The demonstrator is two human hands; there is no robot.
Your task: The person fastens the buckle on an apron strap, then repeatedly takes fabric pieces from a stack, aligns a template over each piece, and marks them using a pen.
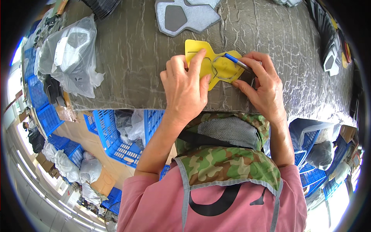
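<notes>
A flat yellow template (196, 47), shaped like a bow with curved outlines at its middle, lies on the worktable in front of me. My left hand (185, 85) holds it down, index finger and thumb pressed on its left part and the other fingers curled. In my right hand (262, 83) is a pen with a blue end (232, 58), slanting over the template's right part. The right thumb rests close to the template's lower right edge. The pen's lower end is hidden by my fingers.
Grey flat cut pieces (197, 17) lie beyond the template. A clear plastic bag (83, 50) with light pieces sits at the left of the wrinkled, covered worktable (131, 50). Dark and light pieces (332, 58) stack at the right. Blue crates (104, 127) stand below the table edge.
</notes>
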